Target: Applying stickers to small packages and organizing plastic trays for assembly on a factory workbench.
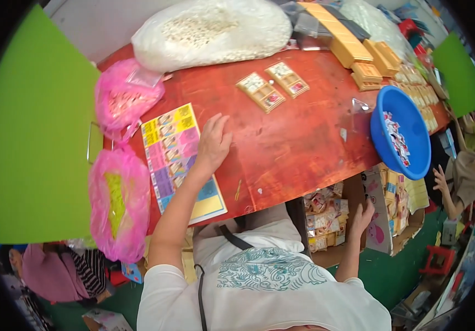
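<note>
My left hand rests at the right edge of a stack of colourful printed card sheets, its fingers stretched out and holding nothing. Lower down on the right, my right hand hangs beside the table at the rim of an open cardboard box, fingers extended with nothing visible in them. Packed in that box are several small filled trays. Beyond my left hand, two tan compartment trays lie side by side on the red table, with white pieces and small red packets in their compartments.
A large clear bag of white pieces lies at the back. Pink bags line the left edge. A blue basin of packets overhangs the right edge, near stacked tan trays. Another person's hand shows far right.
</note>
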`<state>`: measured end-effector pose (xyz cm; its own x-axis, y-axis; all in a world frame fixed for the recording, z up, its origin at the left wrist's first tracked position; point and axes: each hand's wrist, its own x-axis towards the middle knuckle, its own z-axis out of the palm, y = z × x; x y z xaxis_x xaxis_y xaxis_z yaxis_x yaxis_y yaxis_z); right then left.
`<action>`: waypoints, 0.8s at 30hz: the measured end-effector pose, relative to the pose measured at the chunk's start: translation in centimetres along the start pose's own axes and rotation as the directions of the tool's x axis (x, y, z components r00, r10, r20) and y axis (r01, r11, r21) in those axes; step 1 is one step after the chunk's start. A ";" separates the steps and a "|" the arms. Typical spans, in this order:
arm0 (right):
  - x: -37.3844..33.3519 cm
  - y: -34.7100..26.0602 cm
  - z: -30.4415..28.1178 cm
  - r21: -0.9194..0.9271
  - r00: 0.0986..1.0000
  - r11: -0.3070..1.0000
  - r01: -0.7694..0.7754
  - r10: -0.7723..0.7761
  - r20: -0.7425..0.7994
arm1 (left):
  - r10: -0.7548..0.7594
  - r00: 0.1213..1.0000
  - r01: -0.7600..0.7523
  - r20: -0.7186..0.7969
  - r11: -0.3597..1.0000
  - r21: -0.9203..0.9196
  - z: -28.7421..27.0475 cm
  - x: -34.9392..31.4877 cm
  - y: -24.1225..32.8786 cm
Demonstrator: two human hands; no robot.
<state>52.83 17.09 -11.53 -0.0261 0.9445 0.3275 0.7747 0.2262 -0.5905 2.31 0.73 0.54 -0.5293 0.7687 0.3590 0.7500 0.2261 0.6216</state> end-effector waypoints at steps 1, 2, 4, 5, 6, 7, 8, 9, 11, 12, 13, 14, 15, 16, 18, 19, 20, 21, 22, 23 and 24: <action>1.6 -4.2 -0.9 0.001 0.984 0.985 0.173 -0.173 -0.035 | 0.030 1.000 -0.030 0.008 0.999 0.042 1.0 1.8 -0.3; 3.0 -8.1 -1.7 -0.009 0.939 0.941 0.338 -0.338 -0.068 | 0.050 0.999 -0.051 0.011 0.998 0.025 2.3 3.7 -0.3; 5.0 -16.4 -2.0 0.121 0.893 0.886 0.448 -0.449 -0.024 | 0.143 0.990 -0.143 0.008 0.988 0.057 4.5 7.0 0.1; 6.0 -19.1 -1.0 0.135 0.867 0.858 0.495 -0.498 -0.009 | 0.156 0.988 -0.156 0.013 0.987 0.048 5.5 8.5 0.7; 7.3 -21.4 0.4 0.157 0.834 0.825 0.543 -0.551 0.010 | 0.129 0.991 -0.133 0.040 0.984 0.118 6.3 9.8 1.1; 8.6 -23.3 1.9 0.161 0.804 0.796 0.584 -0.594 0.021 | 0.105 0.992 -0.116 0.067 0.977 0.179 7.4 11.0 1.7; 10.1 -25.0 3.7 0.172 0.771 0.763 0.623 -0.636 0.030 | 0.114 0.991 -0.125 0.071 0.977 0.172 8.2 12.0 2.2; 11.8 -26.5 5.9 0.205 0.745 0.733 0.648 -0.667 0.029 | 0.092 0.990 -0.117 0.108 0.960 0.255 8.9 12.8 2.6; 14.9 -29.9 10.2 0.228 0.700 0.687 0.690 -0.713 0.031 | 0.067 0.988 -0.112 0.141 0.932 0.344 10.2 14.2 2.6; 16.3 -31.8 12.3 0.220 0.681 0.671 0.708 -0.731 0.037 | 0.058 0.986 -0.111 0.154 0.925 0.362 10.9 14.6 2.1; 17.8 -33.4 14.5 0.182 0.647 0.641 0.746 -0.762 0.029 | 0.050 0.984 -0.112 0.171 0.919 0.377 11.5 14.9 1.8; 19.0 -34.4 16.5 0.139 0.617 0.615 0.777 -0.786 0.027 | 0.052 0.983 -0.117 0.177 0.919 0.377 12.1 15.0 1.9; 20.0 -35.2 18.4 0.138 0.624 0.622 0.771 -0.781 0.030 | 0.056 0.972 -0.150 0.229 0.897 0.417 12.5 14.9 2.0; 20.8 -35.9 20.3 0.072 0.602 0.606 0.792 -0.796 0.067 | 0.055 0.959 -0.182 0.279 0.872 0.455 12.8 14.5 2.1; 21.3 -35.9 23.4 0.018 0.582 0.588 0.808 -0.804 0.125 | 0.040 0.958 -0.170 0.285 0.878 0.447 12.9 14.0 1.9; 21.3 -35.6 24.4 0.012 0.578 0.597 0.802 -0.781 0.238 | 0.078 0.954 -0.204 0.290 0.878 0.434 12.8 13.6 1.9; 21.3 -35.0 25.1 0.001 0.568 0.607 0.795 -0.745 0.349 | 0.116 0.948 -0.238 0.297 0.877 0.418 12.7 13.2 1.9; 21.0 -35.1 24.9 0.009 0.565 0.607 0.794 -0.745 0.355 | 0.107 0.948 -0.232 0.301 0.877 0.420 12.2 12.6 1.9; 20.7 -34.8 24.4 0.021 0.559 0.601 0.799 -0.756 0.342 | 0.133 0.944 -0.246 0.302 0.894 0.375 11.6 11.9 1.9; 20.1 -34.4 23.7 0.031 0.554 0.596 0.803 -0.764 0.331 | 0.159 0.939 -0.259 0.304 0.909 0.327 11.2 10.9 2.0; 19.2 -34.4 22.7 0.031 0.553 0.596 0.802 -0.762 0.338 | 0.154 0.939 -0.256 0.308 0.911 0.322 10.4 9.9 2.0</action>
<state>11.30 32.91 -1.67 -0.8182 0.4305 0.3811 0.4213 0.9000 -0.1121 2.72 15.06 -1.91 -0.2590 0.9408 0.2188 0.9468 0.2025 0.2503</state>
